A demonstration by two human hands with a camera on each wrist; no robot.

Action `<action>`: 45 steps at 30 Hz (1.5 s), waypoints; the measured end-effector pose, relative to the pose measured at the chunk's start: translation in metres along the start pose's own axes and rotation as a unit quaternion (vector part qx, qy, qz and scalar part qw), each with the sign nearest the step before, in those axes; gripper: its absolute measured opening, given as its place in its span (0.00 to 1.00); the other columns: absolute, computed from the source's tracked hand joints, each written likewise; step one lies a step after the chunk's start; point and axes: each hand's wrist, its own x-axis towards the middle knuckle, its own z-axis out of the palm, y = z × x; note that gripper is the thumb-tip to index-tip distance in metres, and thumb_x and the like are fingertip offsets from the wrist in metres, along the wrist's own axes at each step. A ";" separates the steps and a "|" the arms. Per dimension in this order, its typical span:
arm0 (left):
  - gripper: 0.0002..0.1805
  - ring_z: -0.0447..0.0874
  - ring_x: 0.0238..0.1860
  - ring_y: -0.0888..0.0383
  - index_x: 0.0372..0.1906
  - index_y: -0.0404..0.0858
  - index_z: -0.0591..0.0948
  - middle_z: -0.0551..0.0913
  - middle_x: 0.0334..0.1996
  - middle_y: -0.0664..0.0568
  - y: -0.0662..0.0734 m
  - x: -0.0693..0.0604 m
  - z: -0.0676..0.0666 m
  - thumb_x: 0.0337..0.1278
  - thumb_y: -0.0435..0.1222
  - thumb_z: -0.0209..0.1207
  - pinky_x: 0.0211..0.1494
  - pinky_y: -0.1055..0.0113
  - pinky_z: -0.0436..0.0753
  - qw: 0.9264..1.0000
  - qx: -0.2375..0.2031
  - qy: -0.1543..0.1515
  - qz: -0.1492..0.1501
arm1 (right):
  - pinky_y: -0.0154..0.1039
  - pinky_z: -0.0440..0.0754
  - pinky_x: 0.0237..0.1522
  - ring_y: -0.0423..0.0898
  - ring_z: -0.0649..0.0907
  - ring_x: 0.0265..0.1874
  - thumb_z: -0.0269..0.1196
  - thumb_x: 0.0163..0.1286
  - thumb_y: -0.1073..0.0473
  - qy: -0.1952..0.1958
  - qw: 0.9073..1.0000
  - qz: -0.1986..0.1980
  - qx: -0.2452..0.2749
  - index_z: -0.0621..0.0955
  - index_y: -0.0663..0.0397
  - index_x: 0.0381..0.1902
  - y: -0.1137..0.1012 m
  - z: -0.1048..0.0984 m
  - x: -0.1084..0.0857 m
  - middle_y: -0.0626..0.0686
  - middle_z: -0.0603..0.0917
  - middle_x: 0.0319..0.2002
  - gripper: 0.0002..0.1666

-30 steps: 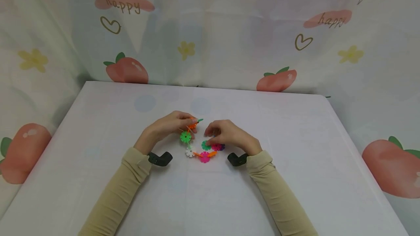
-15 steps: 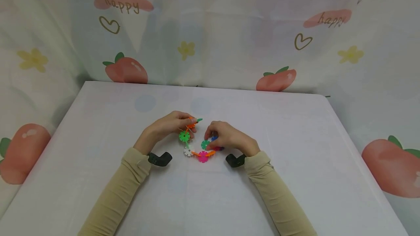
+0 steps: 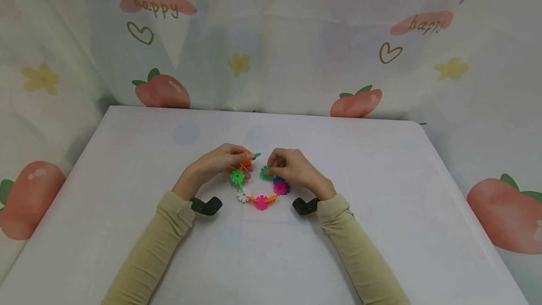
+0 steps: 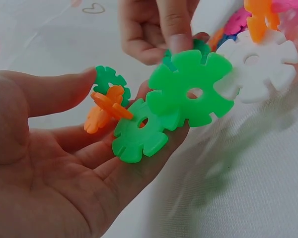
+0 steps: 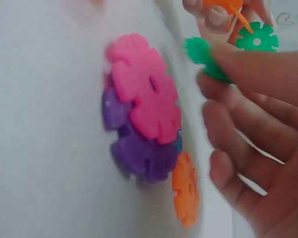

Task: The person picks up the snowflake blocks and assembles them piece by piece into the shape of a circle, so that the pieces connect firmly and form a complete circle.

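Disc chain [image 3: 261, 203] on table [image 3: 423, 211] and left fingers [image 4: 124, 178], single disc [image 3: 265, 173] between right fingers [image 5: 226, 121], curtain [image 3: 296, 65] behind

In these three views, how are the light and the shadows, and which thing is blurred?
Head view: dim, even light, with soft shadows beside the sleeves on the white table; left wrist view: the bright green disc fairly clear, a soft-edged shadow lower right; right wrist view: the green piece in the right hand smeared, possibly by motion.

Curved chain of multicoloured notched discs [image 3: 262, 203], a green disc [image 3: 266, 172] held near it
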 end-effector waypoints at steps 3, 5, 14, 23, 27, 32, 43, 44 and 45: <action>0.24 0.89 0.43 0.52 0.58 0.32 0.80 0.87 0.44 0.41 0.001 0.000 0.001 0.77 0.49 0.54 0.57 0.58 0.80 1.000 0.002 0.000 0.001 | 0.37 0.81 0.36 0.44 0.85 0.28 0.70 0.69 0.59 0.034 0.999 -0.006 0.020 0.81 0.54 0.41 0.000 0.000 0.000 0.49 0.88 0.28 0.08; 0.24 0.89 0.43 0.52 0.58 0.32 0.80 0.87 0.44 0.41 0.001 0.000 0.001 0.77 0.49 0.54 0.58 0.57 0.80 1.000 0.005 0.001 0.002 | 0.37 0.81 0.35 0.46 0.87 0.27 0.68 0.71 0.58 0.052 0.998 -0.007 0.035 0.80 0.55 0.43 -0.001 -0.001 -0.001 0.50 0.89 0.27 0.09; 0.24 0.88 0.39 0.54 0.56 0.30 0.81 0.87 0.37 0.46 -0.002 0.003 0.003 0.78 0.48 0.53 0.57 0.58 0.80 1.000 0.012 0.003 0.003 | 0.36 0.80 0.35 0.49 0.86 0.28 0.69 0.71 0.57 0.115 0.991 -0.027 0.065 0.79 0.58 0.46 -0.001 -0.002 -0.001 0.52 0.89 0.27 0.13; 0.23 0.88 0.39 0.53 0.57 0.31 0.81 0.86 0.37 0.46 -0.002 0.003 0.004 0.78 0.47 0.53 0.53 0.60 0.80 1.000 0.013 0.005 0.002 | 0.36 0.81 0.34 0.53 0.86 0.29 0.67 0.73 0.58 0.125 0.989 -0.018 0.081 0.82 0.58 0.47 -0.002 -0.002 -0.001 0.56 0.89 0.27 0.10; 0.23 0.86 0.38 0.54 0.56 0.31 0.82 0.86 0.36 0.47 -0.002 0.003 0.005 0.77 0.48 0.54 0.53 0.60 0.80 1.000 0.014 0.006 0.004 | 0.36 0.81 0.33 0.55 0.86 0.30 0.66 0.74 0.58 0.129 0.988 -0.019 0.085 0.84 0.57 0.48 -0.002 -0.001 -0.001 0.55 0.88 0.28 0.10; 0.24 0.85 0.40 0.54 0.56 0.32 0.83 0.87 0.34 0.48 -0.001 0.003 0.007 0.75 0.49 0.57 0.56 0.59 0.80 1.000 0.020 0.014 0.002 | 0.36 0.81 0.31 0.55 0.86 0.30 0.65 0.75 0.60 0.138 0.986 -0.029 0.090 0.85 0.55 0.48 -0.003 0.001 0.000 0.55 0.88 0.30 0.08; 0.20 0.85 0.34 0.54 0.53 0.28 0.84 0.87 0.29 0.49 0.002 0.002 0.010 0.75 0.43 0.58 0.52 0.63 0.83 1.000 0.017 0.016 0.016 | 0.39 0.82 0.34 0.58 0.86 0.31 0.65 0.74 0.61 0.130 0.981 -0.025 0.142 0.86 0.57 0.46 -0.004 0.008 0.001 0.56 0.89 0.32 0.07; 0.21 0.86 0.35 0.54 0.53 0.28 0.84 0.87 0.29 0.49 0.002 0.002 0.010 0.75 0.43 0.58 0.52 0.63 0.83 1.000 0.018 0.012 0.016 | 0.38 0.81 0.34 0.58 0.86 0.31 0.65 0.74 0.61 0.129 0.981 -0.024 0.141 0.86 0.57 0.46 -0.004 0.009 0.001 0.56 0.89 0.32 0.07; 0.21 0.86 0.35 0.54 0.54 0.28 0.84 0.87 0.30 0.48 0.003 0.001 0.009 0.75 0.43 0.58 0.53 0.62 0.83 1.000 0.019 0.008 0.018 | 0.38 0.81 0.34 0.58 0.86 0.31 0.65 0.74 0.61 0.129 0.981 -0.024 0.140 0.86 0.56 0.46 -0.004 0.009 0.001 0.55 0.89 0.32 0.07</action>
